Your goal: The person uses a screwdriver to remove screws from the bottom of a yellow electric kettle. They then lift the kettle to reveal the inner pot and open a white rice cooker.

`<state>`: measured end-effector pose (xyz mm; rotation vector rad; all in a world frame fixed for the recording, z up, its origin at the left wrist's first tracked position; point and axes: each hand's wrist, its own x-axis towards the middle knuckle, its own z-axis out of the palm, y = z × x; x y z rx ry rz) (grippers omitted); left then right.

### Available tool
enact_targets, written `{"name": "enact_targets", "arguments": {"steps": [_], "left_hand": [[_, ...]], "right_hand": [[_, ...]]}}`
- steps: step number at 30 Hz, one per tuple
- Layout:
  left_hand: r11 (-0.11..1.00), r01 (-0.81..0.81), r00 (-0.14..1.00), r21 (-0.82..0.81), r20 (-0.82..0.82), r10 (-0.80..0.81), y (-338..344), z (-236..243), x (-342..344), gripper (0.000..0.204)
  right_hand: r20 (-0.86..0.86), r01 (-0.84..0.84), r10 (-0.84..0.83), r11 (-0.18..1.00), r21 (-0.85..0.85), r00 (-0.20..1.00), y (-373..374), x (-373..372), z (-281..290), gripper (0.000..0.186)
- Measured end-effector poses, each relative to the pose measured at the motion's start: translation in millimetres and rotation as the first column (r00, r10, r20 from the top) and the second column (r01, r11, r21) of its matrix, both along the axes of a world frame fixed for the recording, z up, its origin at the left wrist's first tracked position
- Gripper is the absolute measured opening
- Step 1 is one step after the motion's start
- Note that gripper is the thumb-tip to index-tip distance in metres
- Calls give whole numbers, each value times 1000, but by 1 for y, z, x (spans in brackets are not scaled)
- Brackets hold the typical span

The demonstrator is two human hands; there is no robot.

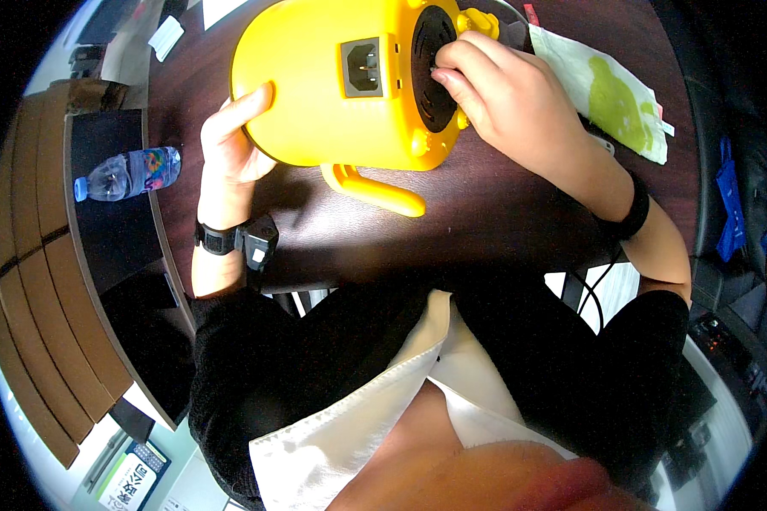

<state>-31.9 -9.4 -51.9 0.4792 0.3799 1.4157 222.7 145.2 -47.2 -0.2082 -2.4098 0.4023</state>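
Above the dark tabletop, left hand clamps yellow electric appliance; right hand, fingertips pinched, apparently works its vented base, next needing steady support.

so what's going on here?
A person has a yellow appliance tipped on its side over the dark table, its underside turned to the right. The left hand holds the end away from the base, thumb on the shell. The right hand has its fingertips at the dark round plate in the base, which is in place; whether they pinch something small is hard to tell. A white-and-green cloth item lies to the right.
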Motion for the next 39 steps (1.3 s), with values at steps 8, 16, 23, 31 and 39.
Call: {"name": "enact_targets", "arguments": {"steps": [8, 16, 23, 31, 39], "left_hand": [[1000, 10, 1000, 15, -10, -10, -1, -4, -3, 43], [1000, 28, 999, 8, 24, -28, -1, -3, -5, 44], [998, 43, 998, 35, 40, -44, 0, 1, 0, 45], [999, 31, 999, 22, 8, -31, -1, -3, -3, 44], [1000, 23, 1000, 11, -11, -22, -2, -3, -5, 43]], "right_hand": [[3, -41, 41, 998, -51, 999, -3, 0, 8, 13], [-20, -31, 32, 997, 65, 999, -1, 1, 9, 12], [-21, -37, 35, 996, -79, 999, 1, 1, 2, 12], [-11, -53, 52, 995, -88, 999, -1, 2, 4, 11], [14, -24, 27, 989, -146, 1000, -2, -3, -2, 12]]}}
